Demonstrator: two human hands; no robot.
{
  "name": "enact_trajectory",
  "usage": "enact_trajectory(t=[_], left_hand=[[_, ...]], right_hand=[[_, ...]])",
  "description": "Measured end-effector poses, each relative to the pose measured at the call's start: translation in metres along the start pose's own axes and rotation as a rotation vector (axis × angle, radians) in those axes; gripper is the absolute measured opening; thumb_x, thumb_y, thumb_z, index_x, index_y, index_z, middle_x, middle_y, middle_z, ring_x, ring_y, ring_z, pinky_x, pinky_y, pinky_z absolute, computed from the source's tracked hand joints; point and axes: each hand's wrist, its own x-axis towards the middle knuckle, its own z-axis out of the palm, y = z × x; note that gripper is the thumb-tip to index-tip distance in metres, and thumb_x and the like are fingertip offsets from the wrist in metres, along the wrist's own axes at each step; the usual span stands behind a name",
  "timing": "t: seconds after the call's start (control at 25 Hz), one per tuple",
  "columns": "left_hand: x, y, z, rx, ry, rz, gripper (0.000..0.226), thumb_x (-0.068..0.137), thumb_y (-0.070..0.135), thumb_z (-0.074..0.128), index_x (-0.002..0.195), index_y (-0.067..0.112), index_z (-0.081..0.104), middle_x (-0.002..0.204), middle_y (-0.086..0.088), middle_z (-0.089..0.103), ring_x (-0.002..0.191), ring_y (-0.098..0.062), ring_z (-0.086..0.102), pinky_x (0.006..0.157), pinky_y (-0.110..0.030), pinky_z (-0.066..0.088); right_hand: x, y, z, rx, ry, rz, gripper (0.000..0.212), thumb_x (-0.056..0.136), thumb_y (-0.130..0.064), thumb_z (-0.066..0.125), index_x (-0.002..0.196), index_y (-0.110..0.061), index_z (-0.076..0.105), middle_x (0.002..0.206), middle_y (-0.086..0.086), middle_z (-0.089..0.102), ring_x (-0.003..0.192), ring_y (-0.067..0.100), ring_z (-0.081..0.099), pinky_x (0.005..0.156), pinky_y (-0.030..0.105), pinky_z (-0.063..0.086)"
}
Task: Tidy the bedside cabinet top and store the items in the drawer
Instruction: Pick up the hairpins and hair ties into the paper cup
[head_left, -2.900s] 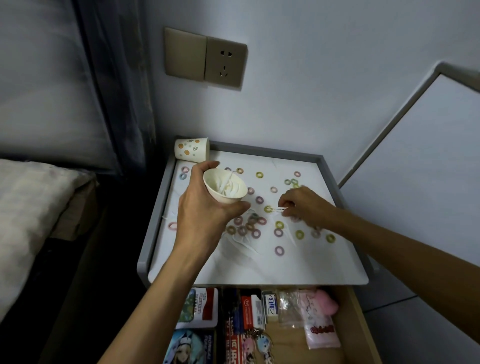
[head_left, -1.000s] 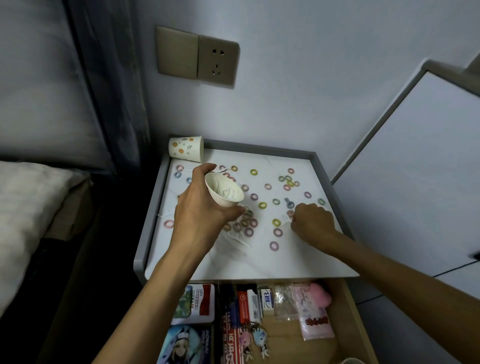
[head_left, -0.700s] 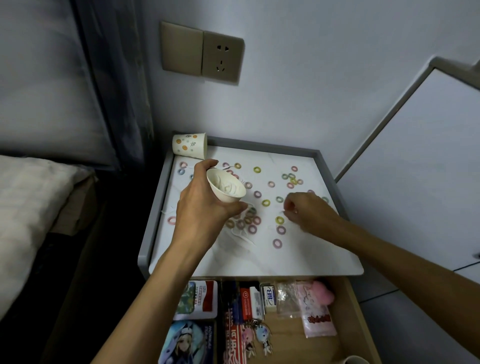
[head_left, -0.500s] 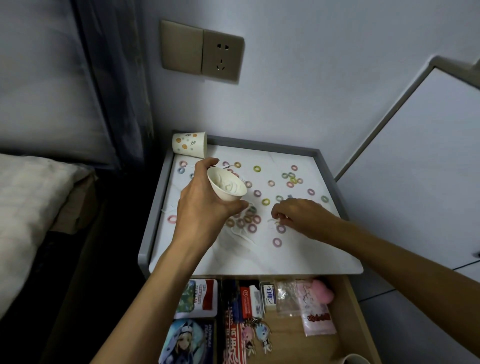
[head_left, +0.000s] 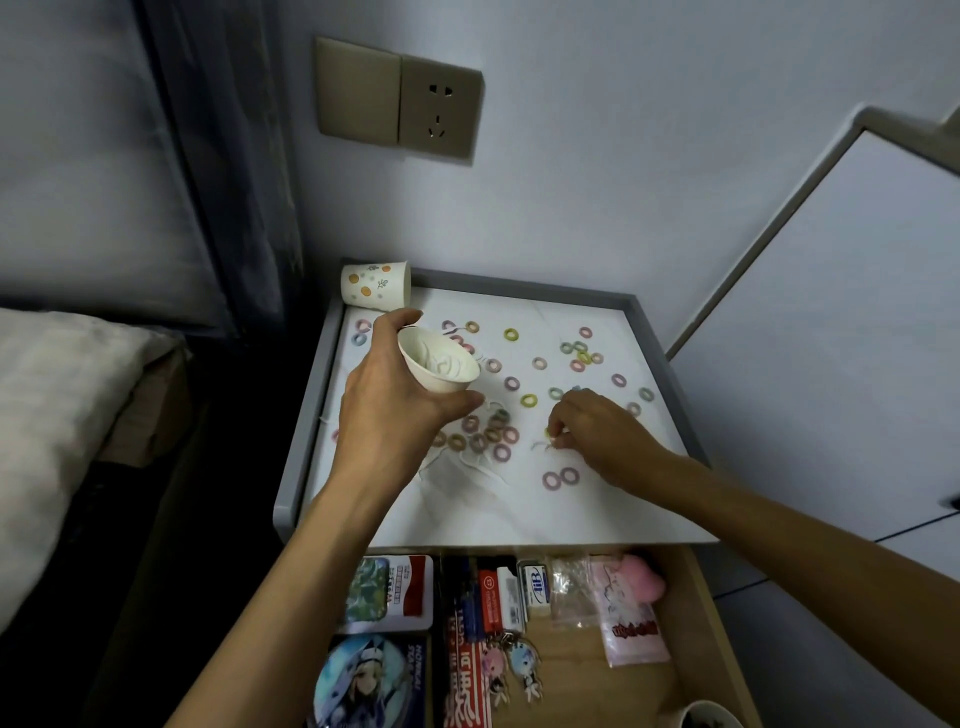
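The tidying looks less than half done. Dozens of small coloured rings (head_left: 511, 334) lie scattered over the cabinet top (head_left: 493, 514) in the middle of the frame, thickest in a cluster just below the left hand (head_left: 395, 410), with a loose pair lower right of centre. That hand is wrapped around a white paper cup (head_left: 439, 364), held tilted above the upper left part of the top. The right hand (head_left: 597, 436) reaches in from the right, its fingertips pinched on a yellowish ring (head_left: 548, 434) beside some thin pale strands. A second, patterned cup (head_left: 375, 283) lies on its side at the upper left corner. The drawer (head_left: 571, 686) stands open along the bottom of the frame, already holding packets, boxes and keychains, so collecting the rings and stowing the cups remains. What is inside the held cup is hard to read, only pale streaks. Whether the pinched ring has left the surface cannot be told. The drawer's front is cut off by the lower edge.
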Motion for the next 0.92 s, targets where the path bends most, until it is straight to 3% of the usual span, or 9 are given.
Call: enact_trajectory(t=[0.12,0.28,0.56,0.76,0.84,0.92], left_hand=[[0.002,0.000,-0.005,-0.014,0.028,-0.007,0.087,0.058,0.022,0.092,0.132,0.027,0.046,0.111,0.009,0.057,0.105,-0.018,0.057,0.087,-0.038,0.052],[0.003,0.001,-0.009,-0.021,0.049,-0.014,0.087,0.058,0.023,0.091,0.132,0.027,0.046,0.112,0.008,0.059,0.104,-0.017,0.057,0.088,-0.040,0.052],[0.001,0.000,-0.017,-0.036,0.053,-0.011,0.084,0.060,0.022,0.091,0.132,0.026,0.047,0.111,0.010,0.057,0.103,-0.015,0.056,0.088,-0.037,0.052],[0.001,0.000,-0.020,-0.048,0.046,-0.013,0.085,0.061,0.021,0.091,0.133,0.026,0.045,0.113,0.011,0.056,0.102,-0.013,0.055,0.085,-0.031,0.051],[0.000,0.000,-0.021,-0.048,0.037,-0.013,0.084,0.061,0.021,0.091,0.131,0.027,0.045,0.110,0.012,0.056,0.100,-0.012,0.056,0.083,-0.030,0.051],[-0.001,-0.002,-0.023,-0.044,0.036,-0.016,0.083,0.060,0.021,0.091,0.130,0.028,0.046,0.108,0.014,0.057,0.099,-0.011,0.056,0.083,-0.031,0.052]], right_hand=[[0.007,-0.019,-0.010,0.118,0.015,0.098,0.001,0.093,-0.012,0.061,0.094,-0.011,0.061,0.091,0.006,0.065,0.082,0.021,0.059,0.072,0.036,0.050],[0.011,-0.069,-0.011,0.323,0.001,0.059,0.017,0.089,-0.016,0.067,0.104,-0.009,0.069,0.096,0.004,0.071,0.085,0.013,0.066,0.077,0.025,0.052],[0.007,-0.092,0.013,0.199,-0.047,0.222,0.010,0.088,-0.018,0.070,0.091,-0.010,0.065,0.092,0.003,0.067,0.088,0.019,0.064,0.073,0.034,0.050],[0.009,-0.101,0.013,-0.088,-0.098,0.142,0.016,0.092,-0.020,0.064,0.105,-0.011,0.068,0.108,0.006,0.065,0.099,0.022,0.061,0.076,0.032,0.047],[0.008,-0.099,0.004,-0.036,-0.086,0.150,0.015,0.093,-0.018,0.062,0.106,-0.012,0.066,0.107,0.006,0.067,0.097,0.020,0.062,0.076,0.029,0.044],[0.012,-0.092,-0.016,0.171,-0.028,0.261,0.014,0.095,-0.020,0.059,0.105,-0.014,0.066,0.096,0.003,0.071,0.082,0.014,0.065,0.075,0.029,0.050]])
